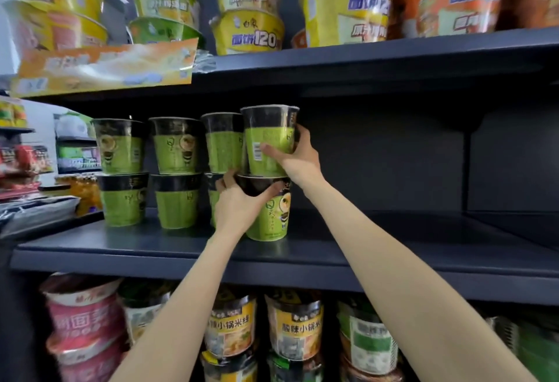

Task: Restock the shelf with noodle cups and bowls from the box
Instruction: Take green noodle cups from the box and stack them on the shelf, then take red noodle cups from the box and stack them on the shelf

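On the dark middle shelf (378,248) stand green noodle cups with black tops, stacked two high in several columns. My left hand (239,203) grips the black top of the lower cup (272,218) in the rightmost column. My right hand (299,157) wraps around the upper cup (269,136), which sits on top of that lower cup, thumb across its green front near the barcode. To the left are more stacked green cups (177,170). The box is not in view.
The middle shelf is bare to the right of my arms. The upper shelf holds yellow, green and orange noodle bowls (348,3) and an orange cardboard tray (106,64). The lower shelf (296,324) holds pink, yellow and green bowls. Another aisle shows at far left.
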